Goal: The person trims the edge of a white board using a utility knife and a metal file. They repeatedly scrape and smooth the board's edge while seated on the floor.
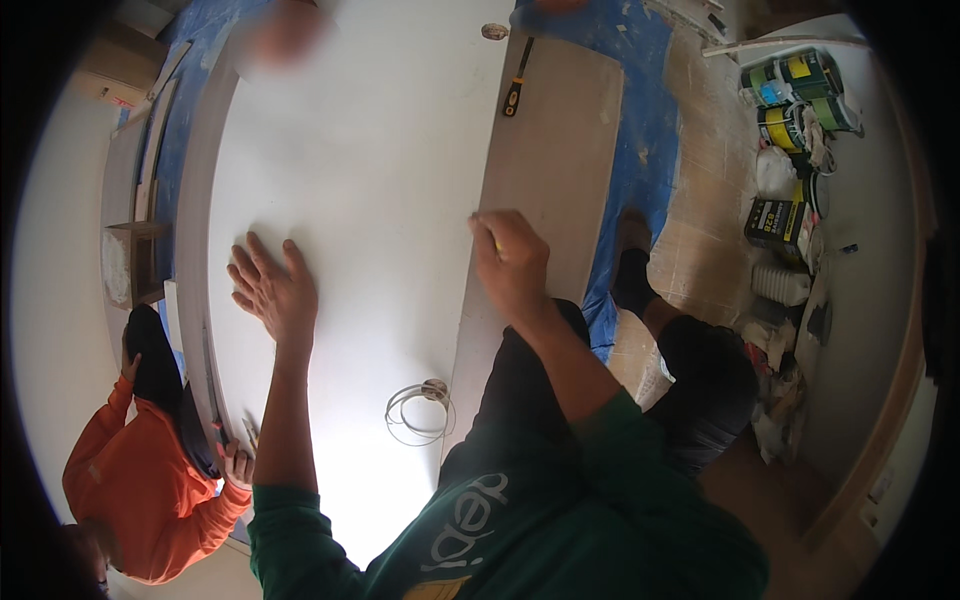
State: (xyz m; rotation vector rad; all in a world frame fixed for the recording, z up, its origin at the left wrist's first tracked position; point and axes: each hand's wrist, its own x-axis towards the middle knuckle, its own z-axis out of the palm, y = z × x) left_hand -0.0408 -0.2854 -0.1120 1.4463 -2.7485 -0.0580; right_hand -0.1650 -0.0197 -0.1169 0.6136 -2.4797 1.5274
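My left hand lies spread on a large white panel, which rests over a taupe board. My right hand is closed at the panel's right edge; a small yellowish bit shows at its fingers, too small to name. A screwdriver with a black and yellow handle lies on the taupe board, above that hand. Near the panel's lower right, a loop of pale cable lies by a round cutout. Another cutout is near the top.
A co-worker in orange is at the lower left, a hand at the board's edge. A wooden box stands left. Blue sheeting covers part of the floor. Cans, boxes and rags line the right wall. My knee is beside the board.
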